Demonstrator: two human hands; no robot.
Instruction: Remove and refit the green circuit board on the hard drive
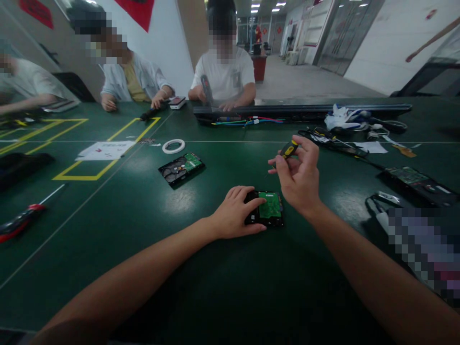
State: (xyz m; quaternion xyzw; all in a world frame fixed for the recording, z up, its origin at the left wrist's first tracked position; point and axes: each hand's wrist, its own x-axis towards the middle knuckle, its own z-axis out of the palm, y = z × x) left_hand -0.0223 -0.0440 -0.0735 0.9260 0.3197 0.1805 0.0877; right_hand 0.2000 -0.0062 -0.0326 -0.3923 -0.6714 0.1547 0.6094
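A hard drive (pixel 271 206), with its green circuit board facing up, lies flat on the table in front of me. My left hand (pixel 239 213) holds it from the left, the thumb along the near edge and a finger across the board. My right hand (pixel 300 175) is raised just above the drive's right side. Its thumb and fingers are closed on a small black-and-yellow screwdriver (pixel 289 149), whose thin shaft slants down to the left, apart from the drive. Beyond my left hand sits a second hard drive (pixel 181 169), also board side up.
A white tape ring (pixel 173 146) and a paper sheet (pixel 105 150) lie farther left. A red-and-black screwdriver (pixel 23 220) rests at the left edge. Another drive (pixel 420 184), cables and white gloves (pixel 345 118) are to the right. Across the table, a long black panel (pixel 302 112) lies before a seated co-worker.
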